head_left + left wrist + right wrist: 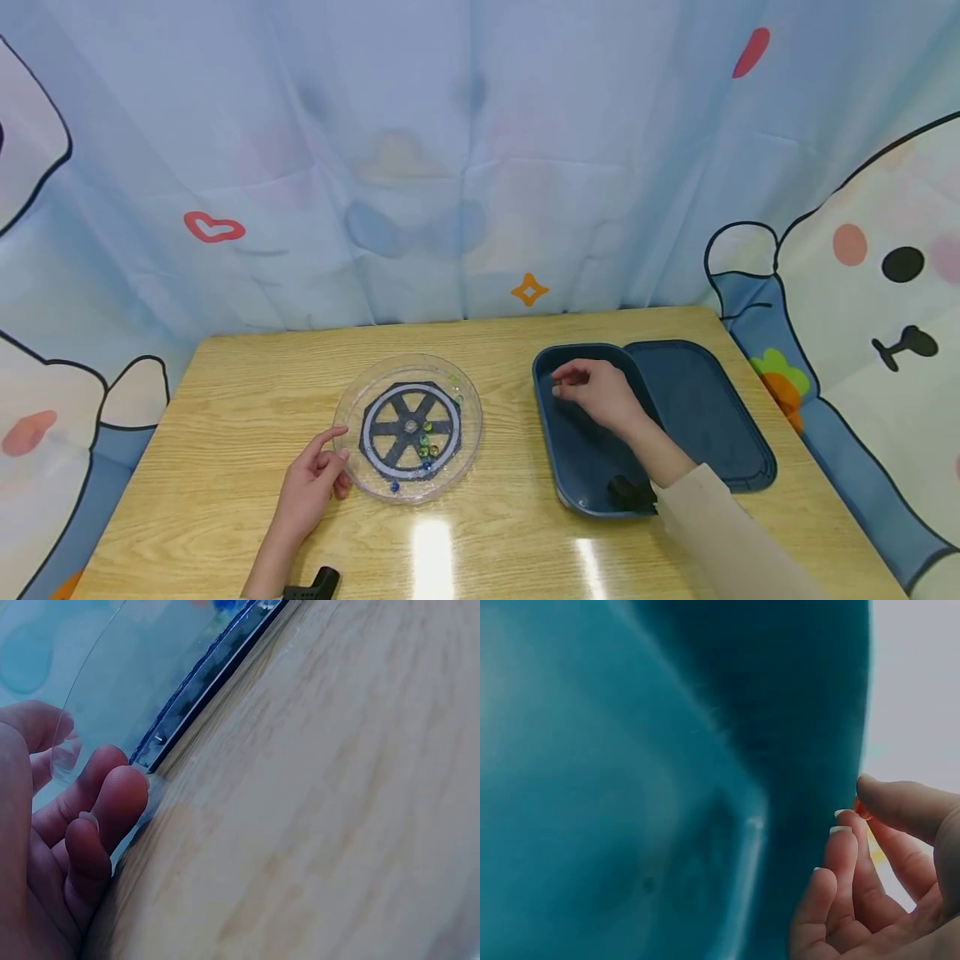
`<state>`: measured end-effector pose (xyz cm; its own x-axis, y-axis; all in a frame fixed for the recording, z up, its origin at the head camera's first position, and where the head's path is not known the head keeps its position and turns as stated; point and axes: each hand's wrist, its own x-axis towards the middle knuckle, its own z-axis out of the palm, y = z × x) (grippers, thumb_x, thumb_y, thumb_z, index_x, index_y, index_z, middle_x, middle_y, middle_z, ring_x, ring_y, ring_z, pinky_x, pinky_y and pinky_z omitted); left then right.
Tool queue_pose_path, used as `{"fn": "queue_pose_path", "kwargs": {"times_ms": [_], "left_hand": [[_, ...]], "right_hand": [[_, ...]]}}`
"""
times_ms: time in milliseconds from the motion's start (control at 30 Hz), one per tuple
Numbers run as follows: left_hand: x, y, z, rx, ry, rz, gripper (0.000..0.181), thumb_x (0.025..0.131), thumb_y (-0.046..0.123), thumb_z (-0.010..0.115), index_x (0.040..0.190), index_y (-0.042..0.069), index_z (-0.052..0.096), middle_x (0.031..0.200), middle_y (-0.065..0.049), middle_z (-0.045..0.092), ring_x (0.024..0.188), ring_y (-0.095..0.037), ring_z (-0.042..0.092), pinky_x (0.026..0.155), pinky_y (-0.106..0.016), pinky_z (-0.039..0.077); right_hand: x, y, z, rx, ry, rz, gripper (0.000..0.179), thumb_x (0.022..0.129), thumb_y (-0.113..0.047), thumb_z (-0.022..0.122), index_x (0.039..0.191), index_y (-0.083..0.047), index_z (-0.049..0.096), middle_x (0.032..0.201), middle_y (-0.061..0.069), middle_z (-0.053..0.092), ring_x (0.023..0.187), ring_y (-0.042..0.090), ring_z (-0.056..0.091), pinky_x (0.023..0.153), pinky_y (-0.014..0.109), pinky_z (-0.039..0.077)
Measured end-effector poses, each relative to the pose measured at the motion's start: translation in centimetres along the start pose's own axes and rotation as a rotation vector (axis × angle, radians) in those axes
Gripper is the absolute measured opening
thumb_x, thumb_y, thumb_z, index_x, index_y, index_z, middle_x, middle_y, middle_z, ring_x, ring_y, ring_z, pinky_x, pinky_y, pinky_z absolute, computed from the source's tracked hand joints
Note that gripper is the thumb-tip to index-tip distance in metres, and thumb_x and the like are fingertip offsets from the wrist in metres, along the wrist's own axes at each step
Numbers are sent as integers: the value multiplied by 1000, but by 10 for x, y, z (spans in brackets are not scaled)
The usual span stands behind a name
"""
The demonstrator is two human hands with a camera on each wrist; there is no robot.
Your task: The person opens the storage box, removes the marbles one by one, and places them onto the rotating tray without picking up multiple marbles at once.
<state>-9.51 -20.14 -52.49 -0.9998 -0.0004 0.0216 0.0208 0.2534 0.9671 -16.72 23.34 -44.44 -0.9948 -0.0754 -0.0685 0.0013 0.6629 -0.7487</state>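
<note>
On the left stands a clear round dish (345, 400) with a dark spoked wheel shape (410, 427) at its centre. Several glass marbles (423, 445) in green, yellow and blue lie in it. My left hand (307, 483) holds the dish's near-left rim, its index finger and thumb at the clear wall (94, 667). Over the far-left part of a dark blue bin (592, 467), my right hand (600, 393) pinches a small orange marble (863, 808) between thumb and fingertips. Most of that marble is hidden by the fingers.
A flat dark blue lid (701, 417) lies to the right of the bin, against its side. The wooden table (255, 392) ends at a printed curtain (420, 167) behind. A black wrist device (630, 493) on my right arm hangs over the bin's near end.
</note>
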Motion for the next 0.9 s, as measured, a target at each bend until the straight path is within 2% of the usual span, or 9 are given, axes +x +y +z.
{"fn": "queue_pose_path", "kwargs": {"times_ms": [200, 367, 633, 900], "left_hand": [[0, 0, 0, -4, 0, -6, 33, 101, 12, 59, 134, 10, 57, 65, -9, 58, 52, -18, 57, 51, -31, 53], [1, 0, 1, -3, -4, -1, 33, 101, 12, 59, 135, 10, 57, 65, -9, 58, 51, -18, 57, 51, -31, 53], [1, 1, 0, 1, 2, 2, 33, 101, 12, 59, 135, 8, 57, 64, -8, 58, 51, -17, 57, 51, -32, 53], [0, 4, 0, -20, 2, -36, 35, 101, 11, 59, 136, 8, 57, 66, -11, 58, 52, -18, 56, 51, -31, 53]], "right_hand": [[-7, -19, -3, 34, -13, -66, 21, 93, -16, 73, 112, -7, 72, 101, 4, 70, 91, 22, 66, 79, 41, 55], [-12, -38, 4, 61, -49, -110, 18, 93, -12, 72, 109, -7, 72, 99, 3, 71, 88, 19, 65, 77, 37, 56], [-15, -69, 31, 80, -145, -163, 14, 91, -13, 74, 106, -11, 74, 94, -2, 67, 81, 16, 60, 69, 33, 52], [-13, -87, 58, 118, -262, -242, 13, 91, -10, 73, 104, -9, 74, 90, -4, 66, 79, 16, 58, 68, 33, 50]]}}
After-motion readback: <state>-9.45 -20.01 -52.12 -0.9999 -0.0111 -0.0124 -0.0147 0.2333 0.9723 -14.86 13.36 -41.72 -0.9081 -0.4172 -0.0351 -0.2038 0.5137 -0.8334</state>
